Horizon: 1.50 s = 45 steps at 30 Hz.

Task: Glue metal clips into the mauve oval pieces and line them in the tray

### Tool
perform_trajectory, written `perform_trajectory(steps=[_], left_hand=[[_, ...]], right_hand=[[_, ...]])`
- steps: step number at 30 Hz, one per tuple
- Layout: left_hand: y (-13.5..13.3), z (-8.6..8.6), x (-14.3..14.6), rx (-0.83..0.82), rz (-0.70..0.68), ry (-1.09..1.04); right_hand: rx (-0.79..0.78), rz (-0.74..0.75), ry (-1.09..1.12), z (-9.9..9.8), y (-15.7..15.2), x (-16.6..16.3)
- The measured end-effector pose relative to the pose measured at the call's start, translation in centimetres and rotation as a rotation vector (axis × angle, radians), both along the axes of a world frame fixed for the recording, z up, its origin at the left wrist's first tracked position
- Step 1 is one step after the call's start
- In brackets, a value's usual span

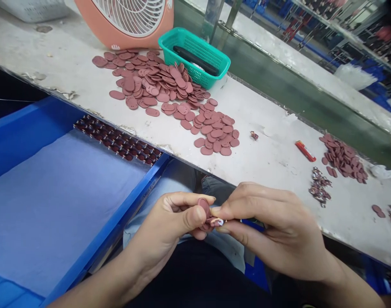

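Above my lap, my left hand [176,218] pinches a maroon oval disc [204,206] between thumb and fingers. Pressed close to it, my right hand [266,218] grips a small figure-like piece [216,222] with a white and yellowish tip. The fingertips of both hands nearly meet, and they hide much of these parts. Whether the disc and the small piece are joined, I cannot tell. On the table beyond lies a big spread of similar maroon oval discs [216,132], some with tiny holes.
A blue bin [118,250] at the left has rows of finished-looking dark pieces [118,139] on a pale sheet. Along the table [262,167] are a green basket [225,68], an orange fan [95,21], a red cutter-like tool [305,151], small figure pieces [320,188] and more discs [345,160].
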<state>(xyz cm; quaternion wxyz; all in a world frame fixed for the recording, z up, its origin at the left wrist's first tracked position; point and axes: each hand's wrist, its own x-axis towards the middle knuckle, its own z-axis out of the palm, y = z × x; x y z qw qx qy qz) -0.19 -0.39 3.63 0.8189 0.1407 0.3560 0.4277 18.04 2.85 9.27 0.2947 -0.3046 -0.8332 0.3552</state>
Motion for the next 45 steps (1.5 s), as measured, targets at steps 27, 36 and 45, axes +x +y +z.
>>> perform_trajectory(steps=[27,36,45], left_hand=[[0.4,-1.8,-0.3,-0.012,-0.032,-0.05],[0.0,-2.2,-0.4,-0.058,-0.028,-0.086],[0.1,-2.7,-0.3,-0.087,0.005,-0.127]], right_hand=[[-0.077,-0.067,0.001,-1.5,0.2,0.4],[-0.118,-0.036,0.091,-2.4,0.5,-0.3],[-0.16,-0.039,0.083,-2.8,0.7,-0.5]])
